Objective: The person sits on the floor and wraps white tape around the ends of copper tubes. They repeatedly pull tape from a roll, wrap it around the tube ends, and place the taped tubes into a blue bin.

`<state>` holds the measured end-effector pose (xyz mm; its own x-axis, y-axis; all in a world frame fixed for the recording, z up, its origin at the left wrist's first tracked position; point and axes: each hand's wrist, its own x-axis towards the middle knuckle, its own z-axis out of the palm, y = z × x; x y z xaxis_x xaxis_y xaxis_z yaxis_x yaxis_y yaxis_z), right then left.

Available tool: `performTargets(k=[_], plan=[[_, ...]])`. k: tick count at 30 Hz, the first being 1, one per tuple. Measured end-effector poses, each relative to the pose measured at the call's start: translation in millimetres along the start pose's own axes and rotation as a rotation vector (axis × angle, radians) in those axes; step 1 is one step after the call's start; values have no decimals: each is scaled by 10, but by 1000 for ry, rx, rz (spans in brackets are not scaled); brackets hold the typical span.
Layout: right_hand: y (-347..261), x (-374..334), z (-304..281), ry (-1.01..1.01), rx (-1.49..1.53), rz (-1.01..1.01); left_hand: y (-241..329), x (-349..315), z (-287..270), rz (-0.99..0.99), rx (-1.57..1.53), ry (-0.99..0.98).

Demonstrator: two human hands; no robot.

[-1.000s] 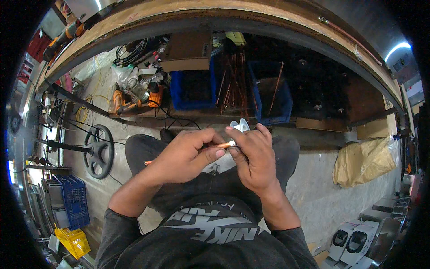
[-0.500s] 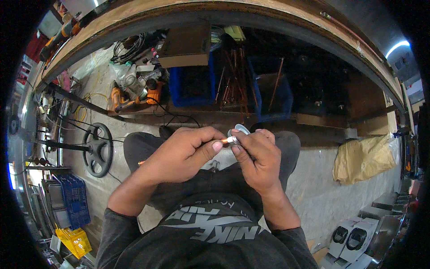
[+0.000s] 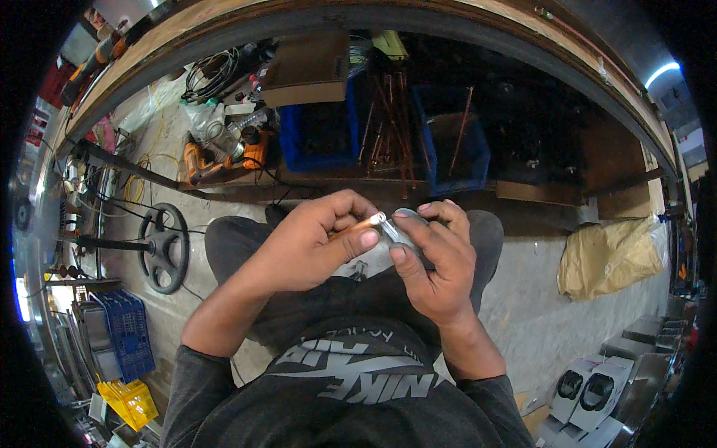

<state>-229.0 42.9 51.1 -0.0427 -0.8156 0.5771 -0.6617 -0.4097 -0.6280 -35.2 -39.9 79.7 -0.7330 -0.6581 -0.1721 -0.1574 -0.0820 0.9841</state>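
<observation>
My left hand is closed on a thin copper tube, with thumb and fingers pinching it just behind its pale, silvery end. That end points right toward my right hand. Between the thumb and fingers of my right hand is a small shiny grey piece. Its kind is hard to make out, as the fingers cover part of it. The piece is right beside the tube's tip; whether they touch I cannot tell. Both hands are above my lap.
Under the bench ahead are blue bins, copper rods, a cardboard box and an orange power drill. A black handwheel stands at the left, a blue crate behind it. A brown bag lies at right.
The grey piece, earlier around the tube's end, is now at its side, and the tip shows bare. My right hand has turned and its fingers have spread a little.
</observation>
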Motion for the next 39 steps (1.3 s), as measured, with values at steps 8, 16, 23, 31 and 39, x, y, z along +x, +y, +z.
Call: performTargets(k=[8,16,23,31,39], plan=[[19,-97,23,71,104,87,-96,11,-77,-50,-226,-82],[25,-98,32,72,151,79,-119,29,-36,-35,-198,-35],[55,-121,39,58,141,93,-189,89,-135,-143,-358,-50],[60,-120,60,29,129,105,-211,108,-33,-144,-325,-13],[83,-141,91,62,127,135,-264,150,-73,-150,-201,66]])
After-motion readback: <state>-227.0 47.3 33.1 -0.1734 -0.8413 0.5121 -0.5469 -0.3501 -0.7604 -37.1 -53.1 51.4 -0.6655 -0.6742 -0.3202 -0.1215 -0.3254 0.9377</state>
